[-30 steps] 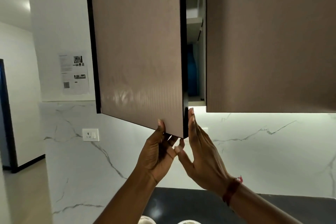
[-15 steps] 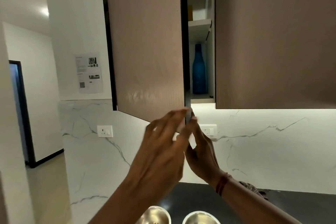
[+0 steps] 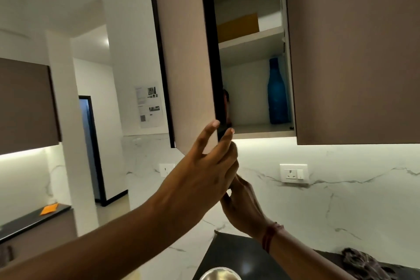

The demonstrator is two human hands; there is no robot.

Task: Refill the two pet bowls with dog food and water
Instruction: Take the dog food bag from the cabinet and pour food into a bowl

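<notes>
My left hand [image 3: 204, 173] is raised to the lower corner of the open wall-cabinet door [image 3: 186, 63] and pinches its dark edge between two fingers. My right hand [image 3: 244, 209] is just below and behind it, fingers reaching straight up with their tips hidden by the left hand. Inside the cabinet a blue bottle [image 3: 277, 95] stands on the lower shelf and a yellow box [image 3: 238, 27] sits on the upper shelf. The rim of one steel bowl [image 3: 219, 274] shows at the bottom edge on the dark counter [image 3: 238, 254].
The neighbouring cabinet door [image 3: 352, 52] on the right is closed. A wall socket [image 3: 293, 173] sits on the marble backsplash. A dark cloth [image 3: 363, 263] lies on the counter at the right. To the left are a doorway [image 3: 91, 148] and a second counter [image 3: 34, 218].
The cabinet door has swung wider open, showing the shelves, bottle and box. My left hand has moved from under the door onto its edge. The view has shifted left.
</notes>
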